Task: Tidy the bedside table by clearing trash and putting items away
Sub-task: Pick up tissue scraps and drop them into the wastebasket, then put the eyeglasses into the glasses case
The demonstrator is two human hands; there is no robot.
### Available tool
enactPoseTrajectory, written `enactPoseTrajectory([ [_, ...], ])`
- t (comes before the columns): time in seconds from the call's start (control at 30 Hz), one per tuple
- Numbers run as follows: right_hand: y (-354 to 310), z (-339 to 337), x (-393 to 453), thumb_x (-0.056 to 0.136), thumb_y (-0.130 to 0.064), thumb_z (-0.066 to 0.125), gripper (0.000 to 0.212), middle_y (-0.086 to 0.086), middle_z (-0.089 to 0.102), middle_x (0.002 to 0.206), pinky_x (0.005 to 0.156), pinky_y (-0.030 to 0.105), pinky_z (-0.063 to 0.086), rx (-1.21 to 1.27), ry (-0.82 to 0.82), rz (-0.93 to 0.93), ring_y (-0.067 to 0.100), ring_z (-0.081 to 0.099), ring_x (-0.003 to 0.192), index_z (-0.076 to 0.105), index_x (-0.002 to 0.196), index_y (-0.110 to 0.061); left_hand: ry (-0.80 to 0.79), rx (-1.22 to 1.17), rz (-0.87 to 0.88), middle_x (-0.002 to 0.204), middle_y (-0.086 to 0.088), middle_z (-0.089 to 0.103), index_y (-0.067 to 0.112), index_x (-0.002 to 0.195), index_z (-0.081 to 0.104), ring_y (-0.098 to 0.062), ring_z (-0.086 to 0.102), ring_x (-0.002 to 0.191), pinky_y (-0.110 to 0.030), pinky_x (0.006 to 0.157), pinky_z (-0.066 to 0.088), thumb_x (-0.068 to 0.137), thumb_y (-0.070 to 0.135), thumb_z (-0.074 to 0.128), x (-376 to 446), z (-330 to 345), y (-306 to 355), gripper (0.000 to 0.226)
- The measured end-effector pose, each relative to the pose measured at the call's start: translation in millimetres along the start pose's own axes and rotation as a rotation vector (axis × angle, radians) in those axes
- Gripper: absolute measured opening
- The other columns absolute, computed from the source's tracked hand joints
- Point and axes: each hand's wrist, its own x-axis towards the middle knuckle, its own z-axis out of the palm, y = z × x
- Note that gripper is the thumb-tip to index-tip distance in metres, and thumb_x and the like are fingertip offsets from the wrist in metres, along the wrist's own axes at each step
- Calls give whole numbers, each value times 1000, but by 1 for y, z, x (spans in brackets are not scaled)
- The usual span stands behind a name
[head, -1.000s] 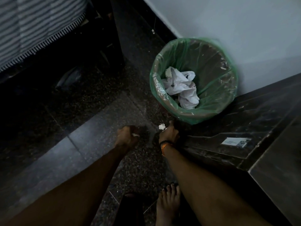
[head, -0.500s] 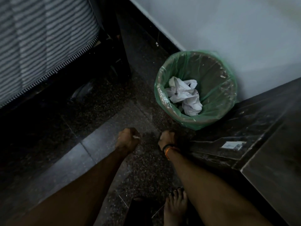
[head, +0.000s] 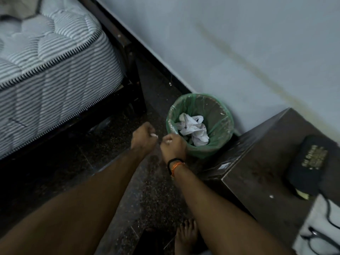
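A small bin (head: 225,115) lined with a green bag stands on the floor against the wall, with crumpled white paper (head: 193,129) inside. My left hand (head: 142,138) is curled into a fist and pinches a small white scrap (head: 154,135). Close beside it, my right hand (head: 173,147) is also curled, holding a white scrap (head: 167,142) at its fingertips, just left of the bin's rim. The dark bedside table (head: 257,173) stands to the right of the bin.
On the table lie a black pouch with gold print (head: 309,162), a black cable (head: 331,216) and a white cloth (head: 318,227). A striped mattress (head: 47,59) on a dark frame fills the upper left. My bare foot (head: 185,236) stands on the speckled floor.
My view has risen and pulled back, bringing the mattress and the table top into sight. Both hands have lifted from the floor with their scraps, up to the bin's rim.
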Motion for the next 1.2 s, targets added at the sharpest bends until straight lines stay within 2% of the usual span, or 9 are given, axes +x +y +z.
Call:
enactPoseTrajectory([
  [0.13, -18, -35, 16, 82, -8, 60, 9, 11, 66, 100, 75, 35, 49, -30, 214, -163, 31, 61, 93, 67, 86, -12, -9, -203, -16, 77, -1, 68, 20, 73, 62, -22, 65, 81, -35, 72, 54, 70, 23, 77, 3, 0, 38, 16],
  [0.23, -17, -59, 33, 89, -10, 56, 15, 18, 65, 102, 75, 41, 49, -130, 274, -153, 38, 60, 94, 70, 92, -6, -47, -274, -41, 73, 1, 70, 20, 68, 63, -18, 68, 76, -30, 70, 58, 69, 19, 78, 7, 11, 58, 15],
  [0.43, -4, -86, 57, 92, -23, 61, 27, 17, 69, 113, 87, 42, 54, -206, 154, -32, 36, 63, 105, 69, 113, -8, -194, -312, -123, 73, -6, 70, 18, 66, 63, -27, 71, 80, -44, 75, 62, 53, 14, 75, 16, 35, 81, 18],
  [0.53, -4, -93, 60, 92, -25, 59, 32, 16, 66, 121, 94, 44, 53, -115, 96, 55, 36, 61, 109, 65, 122, -12, -271, -370, -166, 79, -9, 68, 17, 71, 62, -33, 70, 88, -49, 77, 61, 60, 1, 67, 12, 42, 86, 20],
  [0.73, -3, -127, 42, 85, -6, 55, 24, 13, 69, 105, 75, 32, 51, -114, 75, 56, 34, 62, 97, 70, 103, -12, -246, -328, -181, 98, -17, 68, 20, 78, 61, -33, 69, 88, -49, 75, 61, 75, 0, 61, -11, 41, 91, 20],
  [0.87, -8, -161, 24, 79, 0, 50, 17, 24, 64, 84, 72, 40, 55, -157, 122, 10, 38, 60, 79, 66, 80, -1, -274, -175, -27, 93, -17, 70, 15, 84, 65, -32, 69, 82, -42, 72, 61, 77, 5, 64, -33, 25, 122, 12],
  [1.0, -23, -203, -8, 85, -6, 54, 27, 16, 68, 114, 94, 44, 51, -241, 87, -58, 34, 61, 106, 69, 108, -3, -335, -103, 81, 84, -18, 72, 18, 70, 59, -34, 71, 77, -48, 71, 61, 69, 15, 68, -50, 16, 153, 9],
  [1.07, -25, -225, -28, 85, -7, 54, 27, 13, 70, 114, 93, 42, 52, -264, 100, -92, 32, 63, 105, 72, 106, -7, -371, -63, 151, 85, -15, 72, 21, 73, 64, -34, 72, 83, -52, 74, 61, 59, 24, 66, -54, 25, 163, 15],
  [1.2, -16, -281, -71, 84, -10, 53, 23, 7, 73, 103, 87, 39, 56, -246, 177, -124, 27, 65, 98, 72, 96, -14, -459, -23, 336, 87, -16, 73, 17, 75, 70, -35, 71, 85, -49, 78, 60, 63, 21, 66, -116, 23, 210, 13],
])
